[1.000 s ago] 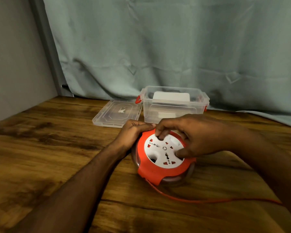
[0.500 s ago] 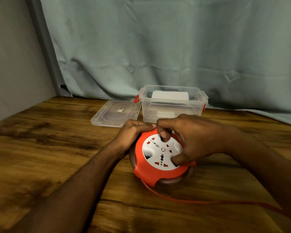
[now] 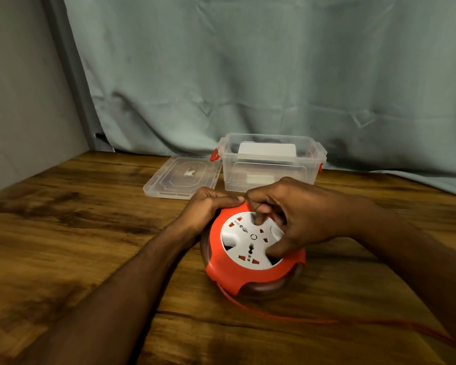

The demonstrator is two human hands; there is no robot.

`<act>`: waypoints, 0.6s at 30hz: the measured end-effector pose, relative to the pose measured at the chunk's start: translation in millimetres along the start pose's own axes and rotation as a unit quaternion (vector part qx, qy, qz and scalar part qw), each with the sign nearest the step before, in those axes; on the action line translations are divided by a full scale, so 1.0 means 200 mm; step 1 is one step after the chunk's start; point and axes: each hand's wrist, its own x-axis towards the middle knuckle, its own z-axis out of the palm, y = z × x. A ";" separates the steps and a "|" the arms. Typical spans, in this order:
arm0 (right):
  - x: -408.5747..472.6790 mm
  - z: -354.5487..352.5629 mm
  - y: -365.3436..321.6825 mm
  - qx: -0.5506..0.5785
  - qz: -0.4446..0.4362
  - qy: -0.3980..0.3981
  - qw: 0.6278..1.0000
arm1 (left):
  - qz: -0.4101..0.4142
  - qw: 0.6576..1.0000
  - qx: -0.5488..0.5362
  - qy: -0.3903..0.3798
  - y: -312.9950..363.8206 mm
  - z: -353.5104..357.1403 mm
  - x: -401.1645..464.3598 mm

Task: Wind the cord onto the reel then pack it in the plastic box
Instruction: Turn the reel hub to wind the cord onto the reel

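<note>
Reel (image 3: 250, 255) flat on table (image 3: 77, 233), left hand (image 3: 208, 206) clamped on its far-left rim, right hand (image 3: 298, 219) fingers hooked into white hub, loose cord (image 3: 287, 316) trailing near-right; open box (image 3: 270, 164) just behind.

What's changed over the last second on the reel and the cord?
The right hand has turned the white socket disc: its markings have rotated and the fingers have shifted round with it. The loose orange cord on the table lies a little differently, though how much was wound in is hard to tell. The left hand still braces the orange reel. The plastic box and lid are unmoved.
</note>
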 end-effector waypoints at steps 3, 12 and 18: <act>0.01 0.02 0.01 0.012 0.006 0.005 1.000 | -0.007 1.000 -0.003 0.008 -0.01 -0.01 0.00; 0.03 0.08 0.00 -0.022 0.070 0.050 0.996 | -0.015 0.998 -0.041 0.055 -0.03 -0.01 0.02; 0.06 0.13 -0.01 -0.046 0.184 0.112 0.976 | -0.005 0.995 -0.044 0.089 -0.05 -0.01 0.03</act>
